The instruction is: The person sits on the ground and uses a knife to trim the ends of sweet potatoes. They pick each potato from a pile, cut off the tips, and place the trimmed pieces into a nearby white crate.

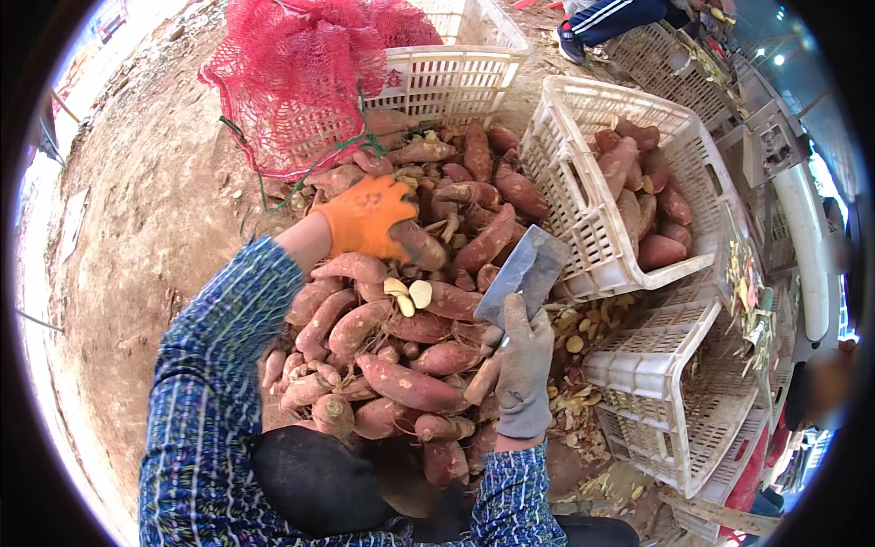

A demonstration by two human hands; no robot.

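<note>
My left hand (367,219), in an orange glove, reaches over the far part of a heap of sweet potatoes (410,385). Its fingers and thumb close around the end of one reddish-brown sweet potato (421,246). In a grey glove, my right hand (526,365) grips a cleaver (526,269), its broad grey blade pointing up and away above the heap's right side. The cleaver's handle is mostly hidden in the fist. Pale cut slices (406,296) lie on the heap between my hands.
A white plastic crate (583,196) with sweet potatoes leans at the right; stacked crates (652,342) stand nearer. Red mesh bags (292,82) drape over another crate (456,73) at the back. Peelings and offcuts (583,415) litter the ground at right. Another person's leg (620,20) shows far off.
</note>
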